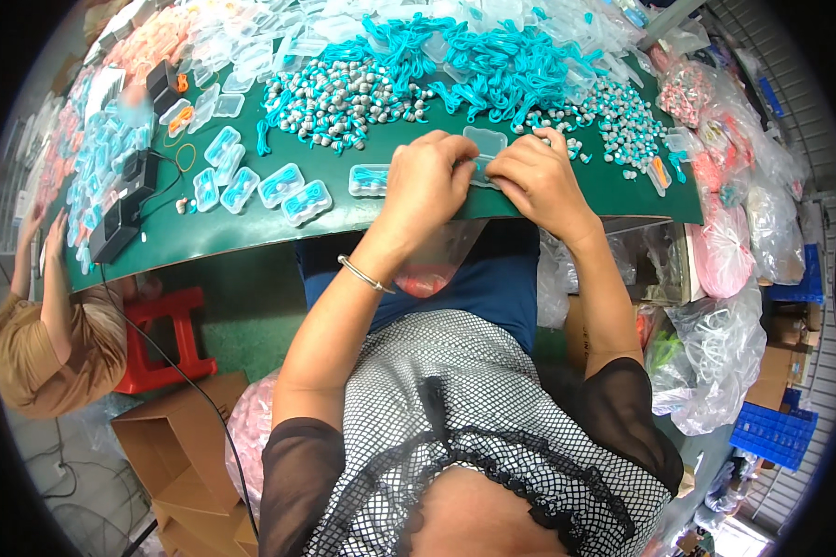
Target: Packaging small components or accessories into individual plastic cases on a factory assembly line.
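A small clear plastic case stands with its lid raised between my hands at the table's front edge. My left hand has its fingers curled closed at the case's left side. My right hand pinches the case's right side, thumb and fingers together. What lies inside the case is mostly hidden by my fingers. Left of my left hand is a closed case holding a coiled teal cord. Ahead lies a heap of grey-and-teal beads, with a pile of teal cords behind it.
Several filled cases sit to the left on the green table. Black boxes with a cable stand farther left, near a co-worker. More beads lie right. A clear bag hangs below the front edge.
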`<state>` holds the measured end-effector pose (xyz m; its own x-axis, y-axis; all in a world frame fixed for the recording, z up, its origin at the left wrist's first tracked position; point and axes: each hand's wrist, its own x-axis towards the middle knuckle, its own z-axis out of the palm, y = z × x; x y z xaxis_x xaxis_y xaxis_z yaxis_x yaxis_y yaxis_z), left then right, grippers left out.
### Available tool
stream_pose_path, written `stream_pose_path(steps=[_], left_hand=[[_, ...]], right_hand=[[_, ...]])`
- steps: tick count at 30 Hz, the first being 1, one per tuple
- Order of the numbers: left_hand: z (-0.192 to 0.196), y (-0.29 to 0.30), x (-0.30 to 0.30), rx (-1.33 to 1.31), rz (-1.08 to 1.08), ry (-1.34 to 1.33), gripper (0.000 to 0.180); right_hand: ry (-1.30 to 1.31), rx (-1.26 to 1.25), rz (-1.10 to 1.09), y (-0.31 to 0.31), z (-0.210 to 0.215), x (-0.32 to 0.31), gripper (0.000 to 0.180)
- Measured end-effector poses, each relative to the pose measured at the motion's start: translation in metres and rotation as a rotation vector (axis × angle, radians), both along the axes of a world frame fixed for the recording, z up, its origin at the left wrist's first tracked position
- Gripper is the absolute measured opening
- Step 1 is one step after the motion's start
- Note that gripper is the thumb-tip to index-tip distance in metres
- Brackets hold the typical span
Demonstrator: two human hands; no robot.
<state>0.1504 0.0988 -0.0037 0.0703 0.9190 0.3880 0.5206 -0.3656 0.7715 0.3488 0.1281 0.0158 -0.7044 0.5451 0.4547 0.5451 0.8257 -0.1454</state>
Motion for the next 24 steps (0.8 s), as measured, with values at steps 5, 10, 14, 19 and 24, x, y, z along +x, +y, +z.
stream_pose_path(steps=[5, 10, 14, 19, 24], left_hand=[[-0.014, -0.005, 0.007, 0.072, 0.074, 0.209, 0.009], [-0.008, -0.011, 0.006, 0.096, 0.083, 0.397, 0.016], [-0.003, -0.016, 0.008, 0.127, 0.095, 0.387, 0.027], [-0.003, -0.018, 0.003, 0.071, 0.01, 0.489, 0.037], [-0.001, -0.023, -0.008, 0.049, -0.021, 0.45, 0.038]], right_hand=[[-0.022, -0.002, 0.062, 0.006, -0.002, -0.001, 0.013], [0.111, -0.084, 0.056, 0.021, -0.002, -0.003, 0.012], [0.087, 0.153, -0.273, 0.046, -0.01, -0.026, 0.014], [-0.115, 0.261, -0.475, 0.06, -0.022, -0.048, 0.018], [0.179, -0.012, -0.444, 0.047, -0.011, -0.026, 0.012]])
